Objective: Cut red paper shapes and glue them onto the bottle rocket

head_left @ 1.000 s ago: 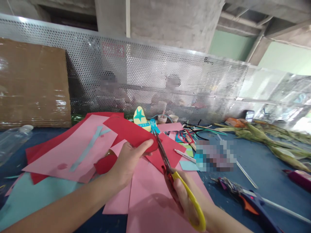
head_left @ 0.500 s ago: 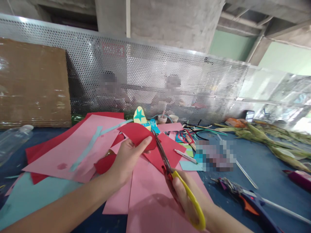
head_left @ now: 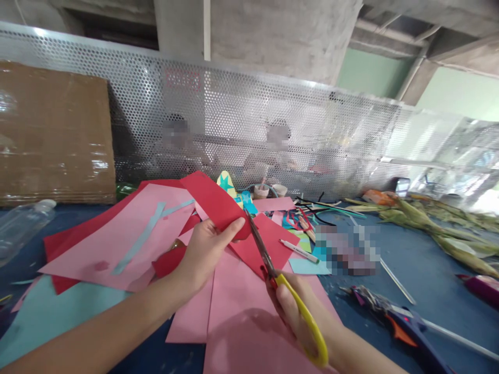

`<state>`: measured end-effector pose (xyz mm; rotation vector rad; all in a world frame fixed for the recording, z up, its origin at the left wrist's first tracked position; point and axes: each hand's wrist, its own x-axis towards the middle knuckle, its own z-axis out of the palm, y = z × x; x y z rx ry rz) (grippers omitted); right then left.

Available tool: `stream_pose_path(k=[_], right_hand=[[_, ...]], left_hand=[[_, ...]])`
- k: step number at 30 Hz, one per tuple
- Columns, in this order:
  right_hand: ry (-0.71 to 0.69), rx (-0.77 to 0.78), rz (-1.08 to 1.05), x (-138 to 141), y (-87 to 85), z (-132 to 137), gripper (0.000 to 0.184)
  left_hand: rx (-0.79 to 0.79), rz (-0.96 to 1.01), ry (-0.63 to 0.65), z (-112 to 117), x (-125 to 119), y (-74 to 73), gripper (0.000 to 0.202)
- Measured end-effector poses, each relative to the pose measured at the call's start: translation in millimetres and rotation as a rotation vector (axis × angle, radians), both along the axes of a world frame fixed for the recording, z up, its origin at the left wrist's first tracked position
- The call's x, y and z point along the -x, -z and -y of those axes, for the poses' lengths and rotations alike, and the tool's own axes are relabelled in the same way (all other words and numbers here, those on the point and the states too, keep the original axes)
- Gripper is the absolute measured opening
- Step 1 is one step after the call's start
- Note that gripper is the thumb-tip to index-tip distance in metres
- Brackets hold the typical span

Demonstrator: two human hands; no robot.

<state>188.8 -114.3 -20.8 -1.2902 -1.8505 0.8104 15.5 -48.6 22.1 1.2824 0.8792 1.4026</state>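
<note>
My left hand (head_left: 202,249) pinches a piece of red paper (head_left: 214,205) by its rounded lower edge and holds it up over the table. In my right hand (head_left: 300,317) are yellow-handled scissors (head_left: 280,280), fingers through the loops. Their blades point up and left and meet the red paper's right edge beside my left thumb. Under both hands lie pink paper sheets (head_left: 241,311) and more red paper (head_left: 268,239).
A blue table (head_left: 421,265) carries a plastic bottle (head_left: 21,223), a teal sheet (head_left: 50,311), a white pen (head_left: 298,251), a glue gun (head_left: 405,327), paper scraps, a yellow star cut-out (head_left: 225,183) and corn husks (head_left: 440,228). Cardboard (head_left: 54,135) leans on a perforated metal screen (head_left: 273,114); people sit behind it.
My left hand has turned the red paper, so its far end now stands higher and further left. The scissors have stayed at its right edge.
</note>
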Motion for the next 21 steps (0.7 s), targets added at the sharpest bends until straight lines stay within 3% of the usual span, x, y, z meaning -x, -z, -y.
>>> stream_pose_path(k=[8,21], right_hand=[[-0.127,-0.042,-0.052,-5,14.8,-4,0.062],[-0.133,-0.062,-0.044,-6,14.3,-3,0.059]], left_hand=[[0.016,-0.051,0.015,-2,-2,3.4,0.021],[0.015,-0.101,0.036,-1,0,3.5,0.021]])
